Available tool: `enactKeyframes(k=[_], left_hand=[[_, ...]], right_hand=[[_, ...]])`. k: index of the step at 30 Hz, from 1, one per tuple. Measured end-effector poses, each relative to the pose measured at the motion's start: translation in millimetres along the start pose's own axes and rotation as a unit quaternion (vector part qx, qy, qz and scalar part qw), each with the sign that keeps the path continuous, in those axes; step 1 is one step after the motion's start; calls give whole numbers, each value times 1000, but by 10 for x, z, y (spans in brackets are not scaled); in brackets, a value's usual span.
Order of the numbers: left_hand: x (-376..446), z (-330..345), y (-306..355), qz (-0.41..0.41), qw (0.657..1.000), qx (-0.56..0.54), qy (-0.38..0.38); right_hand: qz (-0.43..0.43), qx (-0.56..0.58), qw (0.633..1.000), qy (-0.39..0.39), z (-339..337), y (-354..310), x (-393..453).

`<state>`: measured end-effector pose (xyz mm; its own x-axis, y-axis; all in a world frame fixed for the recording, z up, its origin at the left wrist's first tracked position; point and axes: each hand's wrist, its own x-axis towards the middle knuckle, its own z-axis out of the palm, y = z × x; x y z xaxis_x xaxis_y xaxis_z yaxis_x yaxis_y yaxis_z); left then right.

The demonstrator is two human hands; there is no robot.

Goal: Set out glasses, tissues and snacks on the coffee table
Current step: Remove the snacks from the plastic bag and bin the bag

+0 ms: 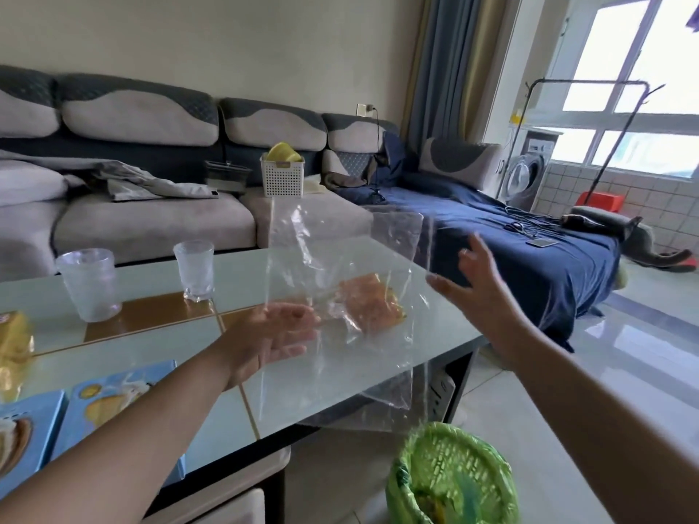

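While crinkled, clear plastic bag (pixel 340 296) airborne.

Clear crumpled plastic bag (pixel 340 296): upright over the right end of the frosted glass coffee table (pixel 159 353), orange-yellow snack piece (pixel 372 306) low inside. Stack of ribbed clear glasses (pixel 90 283) at far left; single ribbed clear glass (pixel 194 269) upright beside it. Two blue snack boxes (pixel 113 402) flat at near edge.
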<state>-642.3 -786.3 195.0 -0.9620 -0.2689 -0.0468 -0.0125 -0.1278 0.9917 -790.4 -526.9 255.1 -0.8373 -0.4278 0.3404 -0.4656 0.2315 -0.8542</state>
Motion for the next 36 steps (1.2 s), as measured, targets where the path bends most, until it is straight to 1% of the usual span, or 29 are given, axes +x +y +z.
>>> enactKeyframes(k=[2, 4, 8, 11, 16, 19, 23, 28, 32, 34, 36], left_hand=[[5, 11, -40, 3, 999, -31, -14], [-2, 32, -67, 6, 998, -52, -27], [-30, 70, -92, -1, 997, -55, -45], [-63, 101, -85, -18, 997, -47, -61], [-66, 105, -49, -46, 991, -83, -98], [-48, 125, -41, -40, 993, -65, -88], [-32, 168, -49, -40, 992, -75, -88], [-46, 156, -30, -41, 994, -75, -65], [-95, 153, 13, -39, 993, -78, -75], [-100, 154, 28, -45, 993, -89, -59], [-92, 168, 32, -53, 994, -88, -39]], right_hand=[[97, 125, 985, -69, 70, 122, -112], [148, 204, 961, -112, 120, 232, -152], [178, 298, 921, -178, 151, 442, -111], [172, 307, 907, -231, 150, 444, -121], [171, 272, 922, -216, 127, 408, -137], [178, 264, 922, -219, 101, 398, -148], [176, 252, 921, -237, 105, 408, -172], [143, 309, 915, -218, 125, 359, -205], [141, 356, 898, -219, 89, 385, -199], [143, 354, 899, -216, 79, 389, -218], [141, 363, 891, -234, 59, 387, -250]])
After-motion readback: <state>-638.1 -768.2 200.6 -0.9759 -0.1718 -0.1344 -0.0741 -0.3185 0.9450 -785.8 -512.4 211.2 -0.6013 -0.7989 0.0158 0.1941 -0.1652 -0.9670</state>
